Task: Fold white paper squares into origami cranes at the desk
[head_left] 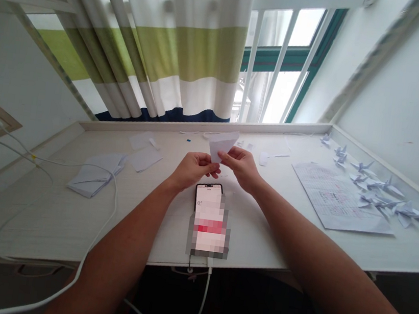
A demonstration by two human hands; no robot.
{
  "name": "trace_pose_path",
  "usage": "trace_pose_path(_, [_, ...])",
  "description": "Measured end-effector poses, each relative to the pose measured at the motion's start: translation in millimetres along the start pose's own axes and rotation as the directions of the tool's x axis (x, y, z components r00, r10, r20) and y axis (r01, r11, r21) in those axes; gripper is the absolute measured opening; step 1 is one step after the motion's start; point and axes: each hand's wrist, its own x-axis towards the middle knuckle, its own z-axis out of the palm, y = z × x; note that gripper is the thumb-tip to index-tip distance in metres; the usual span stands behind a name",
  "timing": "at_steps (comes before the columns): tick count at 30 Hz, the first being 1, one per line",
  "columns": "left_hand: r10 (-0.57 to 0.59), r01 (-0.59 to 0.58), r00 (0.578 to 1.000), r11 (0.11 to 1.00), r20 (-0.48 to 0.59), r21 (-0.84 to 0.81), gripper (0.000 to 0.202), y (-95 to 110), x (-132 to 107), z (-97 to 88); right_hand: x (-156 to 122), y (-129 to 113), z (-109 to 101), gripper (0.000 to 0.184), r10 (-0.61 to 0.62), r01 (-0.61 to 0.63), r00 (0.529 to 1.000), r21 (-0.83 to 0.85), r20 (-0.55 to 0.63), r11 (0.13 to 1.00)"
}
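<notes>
Between my two hands is a small folded piece of white paper, held up above the desk with its wide edge at the top and its point down. My left hand pinches it near the lower tip. Fingers of my right hand are closed on its right side. Just below my hands a phone lies on the desk, its screen lit and partly blurred out. A white cable runs from its lower end.
Several folded paper cranes line the desk's right side, beside a written sheet. A stack of white paper and loose sheets lie left. A white cable crosses the left side. A curtain hangs behind.
</notes>
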Motion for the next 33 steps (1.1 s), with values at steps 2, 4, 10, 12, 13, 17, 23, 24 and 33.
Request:
trace_pose_path(2, [0.007, -0.007, 1.000, 1.000, -0.011, -0.007, 0.042, 0.6, 0.2, 0.3, -1.3, 0.8, 0.7, 0.037, 0.021, -0.020, 0.995, -0.011, 0.098, 1.000])
trace_pose_path(4, [0.005, -0.005, 1.000, 1.000, -0.012, -0.013, 0.042, 0.9, 0.0, 0.3, -2.2, 1.8, 1.3, 0.038, 0.019, -0.017, 0.992, -0.015, 0.122, 1.000])
trace_pose_path(10, [-0.011, 0.011, 1.000, 1.000, 0.010, 0.005, 0.041, 2.6, -2.2, -0.1, -0.8, 3.8, -0.7, 0.039, 0.012, -0.009, 0.998, -0.047, 0.055, 0.999])
trace_pose_path(12, [-0.018, 0.018, 1.000, 1.000, 0.008, 0.018, 0.041, 3.6, -2.8, -0.7, -0.1, 4.5, -1.8, 0.039, 0.018, -0.018, 1.000, -0.059, 0.007, 0.998])
trace_pose_path(13, [-0.022, 0.022, 1.000, 1.000, 0.014, 0.019, 0.040, 4.0, -3.0, -1.2, 0.1, 4.7, -2.1, 0.040, 0.020, -0.021, 1.000, -0.063, -0.010, 0.998])
trace_pose_path(17, [-0.043, 0.043, 0.997, 0.999, 0.070, -0.010, 0.040, 4.2, -3.2, -2.9, -0.7, 4.6, -1.1, 0.042, 0.032, -0.033, 0.999, -0.042, -0.008, 0.999])
trace_pose_path(23, [-0.067, 0.070, 0.993, 0.997, 0.098, -0.022, 0.042, 2.3, -4.0, -2.6, -1.8, 4.0, 0.9, 0.045, 0.017, -0.019, 1.000, -0.070, -0.024, 0.997])
trace_pose_path(24, [-0.062, 0.064, 0.993, 0.998, 0.099, -0.019, 0.043, 1.8, -4.0, -2.1, -1.7, 4.3, 0.9, 0.045, 0.014, -0.017, 0.999, -0.079, -0.032, 0.997])
trace_pose_path(33, [-0.013, 0.012, 1.000, 0.999, -0.015, -0.037, 0.051, -1.1, 0.1, 5.4, -1.8, 6.0, 3.5, 0.041, 0.016, -0.019, 0.999, -0.057, -0.042, 0.998])
